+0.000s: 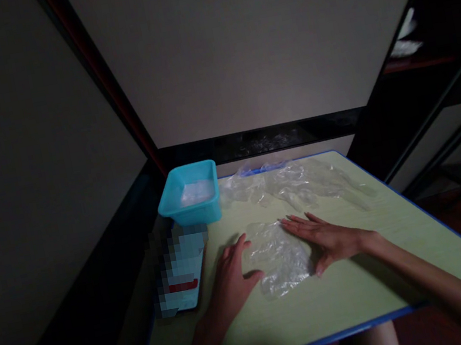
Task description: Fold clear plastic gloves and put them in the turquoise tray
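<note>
A crinkled clear plastic bag (279, 259) lies flat on the pale green table between my hands. At its left edge is my left hand (233, 276), thumb and fingers apart and holding nothing. My right hand (319, 235) reaches in from the right with its fingers stretched out, the fingertips resting at the bag's upper right edge. Behind them, more crumpled clear plastic (299, 181) spreads along the far side of the table.
A turquoise plastic basin (193, 212) with whitish sheets in it stands at the table's back left corner. In front of it lies a flat, partly blurred-out device (186, 275). The table (369, 302) has a blue edge and meets a pale panel (244, 45) behind.
</note>
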Action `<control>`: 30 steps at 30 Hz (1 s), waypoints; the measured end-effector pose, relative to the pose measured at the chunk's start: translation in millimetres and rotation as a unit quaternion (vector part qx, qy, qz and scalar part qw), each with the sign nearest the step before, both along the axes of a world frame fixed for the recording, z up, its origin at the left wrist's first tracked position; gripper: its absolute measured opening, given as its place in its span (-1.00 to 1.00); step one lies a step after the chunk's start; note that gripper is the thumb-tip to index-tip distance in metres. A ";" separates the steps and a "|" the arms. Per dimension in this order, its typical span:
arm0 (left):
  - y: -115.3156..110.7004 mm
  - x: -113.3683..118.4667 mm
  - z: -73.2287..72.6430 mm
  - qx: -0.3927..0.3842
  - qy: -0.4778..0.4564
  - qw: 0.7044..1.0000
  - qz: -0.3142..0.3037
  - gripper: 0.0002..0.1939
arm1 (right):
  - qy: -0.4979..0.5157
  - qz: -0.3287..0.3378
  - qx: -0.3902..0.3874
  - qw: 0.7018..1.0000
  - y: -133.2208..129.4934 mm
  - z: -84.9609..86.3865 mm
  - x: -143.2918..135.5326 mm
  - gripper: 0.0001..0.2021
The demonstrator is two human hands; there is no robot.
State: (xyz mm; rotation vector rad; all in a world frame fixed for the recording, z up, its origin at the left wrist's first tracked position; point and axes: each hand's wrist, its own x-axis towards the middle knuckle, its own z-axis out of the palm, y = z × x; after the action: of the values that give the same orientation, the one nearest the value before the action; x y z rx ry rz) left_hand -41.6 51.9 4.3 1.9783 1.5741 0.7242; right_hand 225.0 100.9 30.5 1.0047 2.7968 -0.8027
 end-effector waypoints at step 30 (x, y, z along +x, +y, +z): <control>9.9 48.8 15.0 0.093 0.171 0.963 -0.188 -0.22 | 0.011 0.020 0.106 0.994 -8.7 -20.1 -13.1 -0.03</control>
State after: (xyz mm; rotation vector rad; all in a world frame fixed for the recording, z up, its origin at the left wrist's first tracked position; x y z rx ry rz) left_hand 7.2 61.8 19.3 2.5578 1.2783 0.4029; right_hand 211.9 92.2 10.4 0.9678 2.9598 -0.5252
